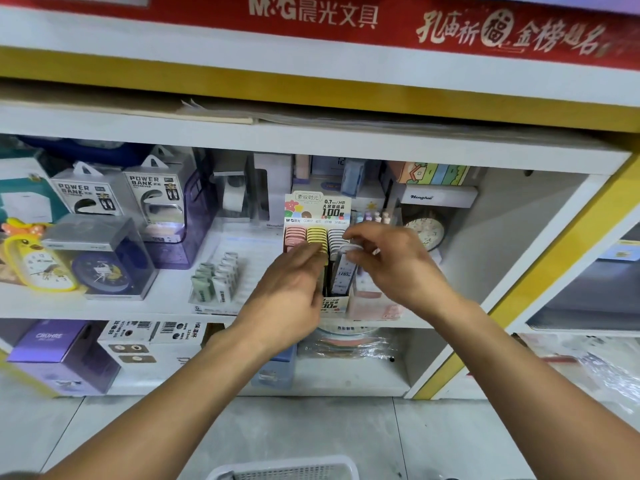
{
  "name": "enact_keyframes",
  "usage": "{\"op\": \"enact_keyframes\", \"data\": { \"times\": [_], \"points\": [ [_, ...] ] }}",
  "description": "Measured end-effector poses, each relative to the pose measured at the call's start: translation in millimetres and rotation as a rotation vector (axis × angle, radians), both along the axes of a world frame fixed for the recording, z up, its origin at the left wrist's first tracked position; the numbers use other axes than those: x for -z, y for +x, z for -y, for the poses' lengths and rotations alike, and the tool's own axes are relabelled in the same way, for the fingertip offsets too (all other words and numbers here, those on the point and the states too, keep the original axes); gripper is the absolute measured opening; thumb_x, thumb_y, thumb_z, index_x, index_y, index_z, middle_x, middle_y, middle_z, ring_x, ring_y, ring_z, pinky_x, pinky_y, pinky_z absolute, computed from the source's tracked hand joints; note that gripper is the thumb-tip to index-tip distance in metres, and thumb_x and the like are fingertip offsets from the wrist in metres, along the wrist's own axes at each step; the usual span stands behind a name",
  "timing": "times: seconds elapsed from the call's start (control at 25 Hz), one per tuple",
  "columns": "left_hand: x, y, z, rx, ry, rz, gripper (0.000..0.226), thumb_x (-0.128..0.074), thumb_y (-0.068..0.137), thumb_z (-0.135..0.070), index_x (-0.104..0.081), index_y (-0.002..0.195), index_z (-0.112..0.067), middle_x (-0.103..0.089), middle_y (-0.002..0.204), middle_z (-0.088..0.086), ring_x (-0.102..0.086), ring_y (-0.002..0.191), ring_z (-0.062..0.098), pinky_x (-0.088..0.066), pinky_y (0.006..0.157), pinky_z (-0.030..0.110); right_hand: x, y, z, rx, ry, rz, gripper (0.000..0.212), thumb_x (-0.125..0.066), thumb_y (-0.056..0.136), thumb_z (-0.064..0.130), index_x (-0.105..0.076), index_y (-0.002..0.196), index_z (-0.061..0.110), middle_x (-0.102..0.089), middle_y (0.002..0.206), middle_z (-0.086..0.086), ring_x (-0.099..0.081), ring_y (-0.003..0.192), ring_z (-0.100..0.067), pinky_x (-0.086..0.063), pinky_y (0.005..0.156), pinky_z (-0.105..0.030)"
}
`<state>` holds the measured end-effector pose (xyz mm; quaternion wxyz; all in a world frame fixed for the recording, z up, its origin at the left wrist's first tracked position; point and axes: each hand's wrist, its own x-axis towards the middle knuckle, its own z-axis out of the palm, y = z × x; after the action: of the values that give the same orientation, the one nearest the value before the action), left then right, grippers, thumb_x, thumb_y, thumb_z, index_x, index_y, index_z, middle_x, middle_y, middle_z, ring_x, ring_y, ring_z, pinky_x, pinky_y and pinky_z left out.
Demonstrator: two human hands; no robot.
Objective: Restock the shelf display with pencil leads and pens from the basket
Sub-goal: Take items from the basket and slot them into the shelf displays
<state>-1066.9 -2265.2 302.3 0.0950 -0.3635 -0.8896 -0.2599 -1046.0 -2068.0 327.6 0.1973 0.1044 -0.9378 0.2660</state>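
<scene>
Head view: restock mid-way, lead case going into display box [333, 304].
Right hand [391, 258] pinches a white case [343, 273] over the white row; left hand [294, 289], fingers curled, steadies the box. Basket [284, 470] below, contents unseen.

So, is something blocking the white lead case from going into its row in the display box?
Nothing visible blocks it. The right hand pinches the case over the open front of the white row in the box; the left hand is beside, at the yellow row.

Bare shelf [239, 244] lies left of the lead display box [317, 216]; clock [424, 232] apparently crowds its right.
</scene>
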Motion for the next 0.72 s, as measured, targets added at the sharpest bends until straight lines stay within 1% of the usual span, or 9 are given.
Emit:
{"op": "enact_keyframes", "data": {
  "times": [0.08,0.12,0.2,0.32,0.4,0.48,0.6,0.68,0.72],
  "points": [
    [3,0,0,0.015,-0.055,-0.036,0.053,-0.052,0.086,-0.004,-0.048,0.139,-0.005,-0.045,0.145,0.010,-0.040,0.131,0.025,-0.022,0.107,0.019,4,2,5,-0.042,0.091,0.008,0.012,-0.069,0.092,0.015,-0.064,0.103,0.016,-0.068,0.089,0.002,-0.062,0.079,-0.016,-0.053,0.071,-0.036],
    [3,0,1,0.013,-0.061,-0.039,0.056,-0.051,0.086,-0.004,-0.045,0.142,-0.005,-0.043,0.148,0.009,-0.038,0.133,0.023,-0.019,0.107,0.016,6,1,5,-0.052,0.130,0.000,0.009,-0.067,0.093,0.013,-0.065,0.102,0.013,-0.069,0.090,-0.002,-0.063,0.080,-0.021,-0.053,0.070,-0.040],
    [4,-1,2,0.017,-0.055,-0.029,0.058,-0.050,0.087,-0.005,-0.042,0.144,-0.007,-0.039,0.152,0.008,-0.033,0.136,0.021,-0.013,0.107,0.010,7,-1,6,-0.041,0.170,-0.031,0.011,-0.063,0.095,0.010,-0.069,0.103,0.007,-0.070,0.096,-0.006,-0.064,0.085,-0.025,-0.052,0.073,-0.043],
    [2,2,2,-0.001,-0.036,-0.011,0.056,-0.050,0.087,-0.005,-0.045,0.142,-0.008,-0.038,0.152,0.005,-0.033,0.138,0.018,-0.013,0.107,0.009,2,0,7,0.006,0.178,-0.059,0.014,-0.058,0.097,0.012,-0.070,0.101,0.007,-0.070,0.097,-0.006,-0.064,0.087,-0.026,-0.052,0.074,-0.043],
    [0,6,6,-0.024,0.000,-0.035,0.050,-0.050,0.085,-0.003,-0.053,0.135,-0.008,-0.046,0.144,0.004,-0.040,0.132,0.019,-0.022,0.107,0.012,-3,6,13,0.007,0.200,-0.041,0.015,-0.056,0.097,0.014,-0.070,0.099,0.010,-0.071,0.096,-0.005,-0.064,0.087,-0.026,-0.052,0.074,-0.043],
    [-2,10,8,-0.045,0.013,-0.040,0.039,-0.051,0.081,-0.003,-0.061,0.118,-0.009,-0.057,0.121,0.004,-0.052,0.114,0.021,-0.042,0.096,0.026,-10,14,24,0.006,0.199,-0.021,0.016,-0.055,0.096,0.015,-0.071,0.098,0.013,-0.073,0.092,-0.004,-0.066,0.085,-0.026,-0.053,0.073,-0.042],
    [13,23,15,-0.094,-0.075,0.122,0.024,-0.051,0.077,-0.010,-0.059,0.098,-0.018,-0.062,0.098,0.004,-0.060,0.091,0.027,-0.051,0.074,0.036,-1,29,48,0.030,0.190,-0.003,0.017,-0.055,0.091,0.019,-0.071,0.094,0.020,-0.074,0.087,-0.003,-0.066,0.083,-0.028,-0.054,0.072,-0.040],
    [37,39,27,-0.109,-0.238,0.275,0.019,-0.051,0.078,-0.009,-0.059,0.093,-0.019,-0.065,0.098,0.008,-0.062,0.092,0.031,-0.053,0.073,0.038,25,45,67,0.037,0.232,0.140,0.018,-0.054,0.088,0.019,-0.072,0.091,0.020,-0.073,0.092,-0.005,-0.065,0.088,-0.030,-0.054,0.072,-0.039],
    [53,46,35,-0.101,-0.340,0.348,0.022,-0.052,0.079,-0.009,-0.061,0.098,-0.016,-0.066,0.102,0.009,-0.062,0.096,0.031,-0.053,0.076,0.039,44,55,76,0.020,0.277,0.258,0.017,-0.054,0.087,0.017,-0.071,0.090,0.019,-0.072,0.093,-0.007,-0.065,0.090,-0.031,-0.053,0.071,-0.037]
  ]
}}
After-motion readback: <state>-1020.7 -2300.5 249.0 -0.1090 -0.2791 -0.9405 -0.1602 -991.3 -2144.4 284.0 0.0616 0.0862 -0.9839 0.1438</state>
